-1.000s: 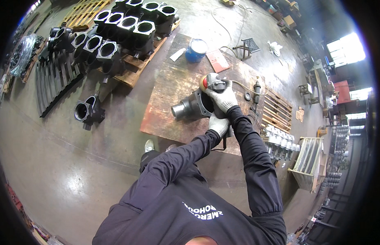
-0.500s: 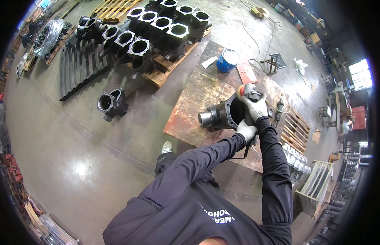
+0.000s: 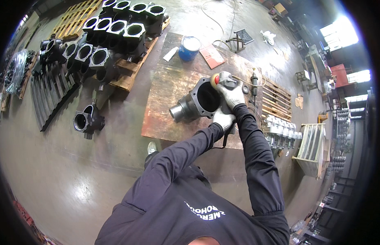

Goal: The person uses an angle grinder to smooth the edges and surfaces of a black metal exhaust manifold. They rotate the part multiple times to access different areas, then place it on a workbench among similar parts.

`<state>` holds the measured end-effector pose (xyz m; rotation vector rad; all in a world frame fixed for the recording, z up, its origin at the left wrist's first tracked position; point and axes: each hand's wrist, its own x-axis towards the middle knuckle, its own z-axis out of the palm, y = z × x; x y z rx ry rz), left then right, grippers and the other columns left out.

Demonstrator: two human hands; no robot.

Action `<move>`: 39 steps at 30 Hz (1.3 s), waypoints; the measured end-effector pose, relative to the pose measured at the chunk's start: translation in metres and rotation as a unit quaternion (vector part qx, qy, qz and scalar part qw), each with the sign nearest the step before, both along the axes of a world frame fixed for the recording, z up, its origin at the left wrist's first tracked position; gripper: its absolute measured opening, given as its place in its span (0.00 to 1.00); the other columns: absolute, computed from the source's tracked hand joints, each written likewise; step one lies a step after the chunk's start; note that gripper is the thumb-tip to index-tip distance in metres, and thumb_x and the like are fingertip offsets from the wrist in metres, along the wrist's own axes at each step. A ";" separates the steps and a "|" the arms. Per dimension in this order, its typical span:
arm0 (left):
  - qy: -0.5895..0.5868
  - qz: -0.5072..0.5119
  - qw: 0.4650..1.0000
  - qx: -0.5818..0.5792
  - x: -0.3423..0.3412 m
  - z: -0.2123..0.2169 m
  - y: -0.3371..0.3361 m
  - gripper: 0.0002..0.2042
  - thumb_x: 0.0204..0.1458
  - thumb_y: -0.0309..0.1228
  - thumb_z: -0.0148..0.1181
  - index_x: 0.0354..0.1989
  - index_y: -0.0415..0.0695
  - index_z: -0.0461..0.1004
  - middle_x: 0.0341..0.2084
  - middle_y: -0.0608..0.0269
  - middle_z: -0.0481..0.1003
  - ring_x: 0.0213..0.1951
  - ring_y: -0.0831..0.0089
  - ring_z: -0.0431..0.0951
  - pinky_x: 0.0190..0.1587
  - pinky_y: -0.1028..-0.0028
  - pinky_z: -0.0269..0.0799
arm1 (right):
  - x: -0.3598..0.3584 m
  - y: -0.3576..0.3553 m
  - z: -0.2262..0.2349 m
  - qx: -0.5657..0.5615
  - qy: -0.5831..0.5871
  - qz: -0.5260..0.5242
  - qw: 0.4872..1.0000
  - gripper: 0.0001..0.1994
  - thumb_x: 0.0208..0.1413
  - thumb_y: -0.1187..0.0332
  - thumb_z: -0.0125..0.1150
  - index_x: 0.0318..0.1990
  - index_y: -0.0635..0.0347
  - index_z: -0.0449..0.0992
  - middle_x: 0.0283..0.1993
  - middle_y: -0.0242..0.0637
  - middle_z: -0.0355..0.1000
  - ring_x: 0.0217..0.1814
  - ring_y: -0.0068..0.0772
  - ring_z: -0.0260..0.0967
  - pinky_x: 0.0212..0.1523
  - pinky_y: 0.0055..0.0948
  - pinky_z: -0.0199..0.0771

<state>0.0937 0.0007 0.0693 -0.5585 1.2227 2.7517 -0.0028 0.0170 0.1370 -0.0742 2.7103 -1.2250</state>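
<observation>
A black cast metal housing (image 3: 194, 107) with a bolt-holed flange and a bright machined pipe end lies on the worn worktable (image 3: 160, 122). Its wide round opening faces up and to the right. Both my hands, in pale work gloves, hold an angle grinder (image 3: 226, 76). My right hand (image 3: 234, 95) wraps round the body just behind its head. My left hand (image 3: 224, 119) closes round the rear part, close to the flange's lower edge. The grinder's round disc (image 3: 215, 81) sits at the upper right rim of the opening; whether it touches the metal, I cannot tell.
A blue can (image 3: 190, 48), a white tube (image 3: 170, 54) and a red flat piece (image 3: 212, 55) stand or lie at the table's far side. Another power tool (image 3: 254, 83) lies right. Several similar housings (image 3: 116, 32) fill a pallet at far left; one housing (image 3: 88, 120) stands on the floor.
The whole view has shifted, so the table and hands appear further left. More of the housing's opening shows now. Both hands keep their hold on the grinder, its disc still by the opening's rim.
</observation>
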 end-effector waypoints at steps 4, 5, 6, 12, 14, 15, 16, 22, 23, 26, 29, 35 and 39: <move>-0.039 -0.039 0.998 -0.025 0.003 0.014 0.003 0.18 0.46 0.20 0.57 0.48 0.34 0.72 0.39 0.55 0.79 0.40 0.66 0.80 0.45 0.68 0.76 | 0.004 0.006 0.013 0.016 0.015 -0.030 0.999 0.49 0.42 0.54 0.79 0.64 0.72 0.53 0.59 0.55 0.70 0.60 0.44 0.71 0.61 0.34 0.70; -0.038 -0.012 0.999 -0.023 0.004 0.015 0.001 0.18 0.46 0.20 0.57 0.48 0.34 0.72 0.39 0.55 0.79 0.40 0.66 0.80 0.45 0.68 0.76 | 0.004 0.003 0.015 -0.001 0.006 -0.020 1.000 0.49 0.41 0.54 0.79 0.64 0.72 0.53 0.59 0.55 0.70 0.60 0.44 0.71 0.61 0.34 0.70; -0.031 0.014 0.999 -0.015 0.005 0.015 -0.002 0.18 0.46 0.20 0.57 0.48 0.34 0.72 0.39 0.56 0.79 0.40 0.66 0.80 0.45 0.68 0.76 | 0.006 -0.002 0.015 -0.019 -0.007 -0.010 1.000 0.49 0.41 0.54 0.79 0.64 0.71 0.53 0.59 0.55 0.70 0.60 0.44 0.71 0.61 0.34 0.70; -0.089 0.015 0.996 -0.015 0.006 0.012 -0.029 0.19 0.45 0.19 0.58 0.48 0.33 0.71 0.39 0.54 0.79 0.39 0.63 0.81 0.44 0.67 0.77 | 0.002 -0.029 0.000 0.014 -0.017 0.030 0.999 0.49 0.42 0.52 0.79 0.64 0.70 0.53 0.58 0.55 0.71 0.60 0.44 0.72 0.61 0.34 0.70; -0.080 -0.018 0.995 -0.050 0.009 0.018 -0.028 0.17 0.47 0.20 0.56 0.48 0.34 0.72 0.36 0.56 0.79 0.36 0.64 0.80 0.40 0.66 0.76 | 0.002 -0.020 -0.003 -0.026 0.001 0.016 1.000 0.48 0.43 0.54 0.79 0.63 0.70 0.54 0.57 0.55 0.71 0.59 0.43 0.72 0.60 0.34 0.71; -0.067 -0.022 0.996 -0.061 0.009 0.022 -0.025 0.17 0.46 0.20 0.56 0.47 0.34 0.72 0.35 0.56 0.79 0.34 0.64 0.80 0.38 0.66 0.77 | 0.002 -0.013 -0.003 -0.052 0.013 0.006 0.999 0.47 0.43 0.56 0.79 0.63 0.69 0.54 0.57 0.55 0.71 0.58 0.42 0.73 0.59 0.34 0.72; -0.040 -0.014 0.997 -0.059 0.014 0.026 -0.018 0.17 0.45 0.21 0.58 0.46 0.34 0.71 0.32 0.55 0.79 0.33 0.63 0.80 0.37 0.66 0.77 | 0.005 -0.003 -0.002 -0.054 -0.002 -0.017 0.998 0.45 0.43 0.57 0.79 0.62 0.68 0.54 0.57 0.54 0.70 0.58 0.41 0.72 0.59 0.34 0.71; -0.093 -0.149 0.979 -0.099 0.035 0.028 0.013 0.21 0.42 0.25 0.63 0.48 0.31 0.71 0.37 0.51 0.80 0.38 0.64 0.81 0.42 0.67 0.77 | 0.034 0.037 0.007 -0.033 0.003 -0.058 0.998 0.50 0.41 0.57 0.80 0.65 0.71 0.52 0.59 0.52 0.66 0.61 0.41 0.67 0.62 0.33 0.67; -0.090 -0.138 0.981 -0.106 0.034 0.026 0.012 0.17 0.45 0.25 0.59 0.44 0.32 0.74 0.32 0.52 0.80 0.32 0.67 0.80 0.35 0.68 0.77 | 0.034 0.035 0.006 -0.030 0.011 -0.058 0.998 0.50 0.41 0.57 0.80 0.64 0.71 0.52 0.59 0.52 0.66 0.61 0.42 0.67 0.62 0.33 0.67; -0.067 -0.067 0.991 -0.092 0.024 0.023 -0.003 0.13 0.46 0.23 0.58 0.41 0.33 0.74 0.29 0.53 0.79 0.29 0.66 0.80 0.32 0.66 0.76 | 0.021 0.018 -0.001 -0.057 -0.003 -0.056 0.997 0.48 0.43 0.58 0.80 0.64 0.71 0.52 0.58 0.52 0.68 0.59 0.38 0.69 0.60 0.32 0.69; -0.068 -0.073 0.993 -0.060 0.010 0.028 -0.022 0.10 0.46 0.23 0.57 0.38 0.34 0.73 0.23 0.54 0.77 0.21 0.65 0.78 0.25 0.64 0.76 | 0.002 0.008 -0.009 -0.031 -0.013 -0.072 0.997 0.47 0.43 0.61 0.79 0.63 0.72 0.51 0.57 0.51 0.70 0.58 0.37 0.71 0.59 0.31 0.71; -0.074 -0.161 0.968 -0.180 0.041 0.031 0.005 0.16 0.44 0.29 0.63 0.39 0.30 0.74 0.26 0.51 0.80 0.26 0.62 0.82 0.30 0.65 0.78 | 0.041 0.041 -0.003 -0.053 0.010 -0.113 0.992 0.46 0.42 0.56 0.80 0.61 0.70 0.55 0.55 0.49 0.69 0.56 0.39 0.70 0.58 0.33 0.70; -0.096 -0.172 0.961 -0.196 0.081 0.015 0.030 0.17 0.45 0.30 0.63 0.40 0.31 0.75 0.29 0.52 0.81 0.34 0.64 0.83 0.39 0.68 0.78 | 0.084 0.058 0.006 -0.008 -0.017 -0.110 0.994 0.44 0.43 0.59 0.79 0.61 0.71 0.56 0.59 0.52 0.67 0.61 0.40 0.68 0.61 0.34 0.69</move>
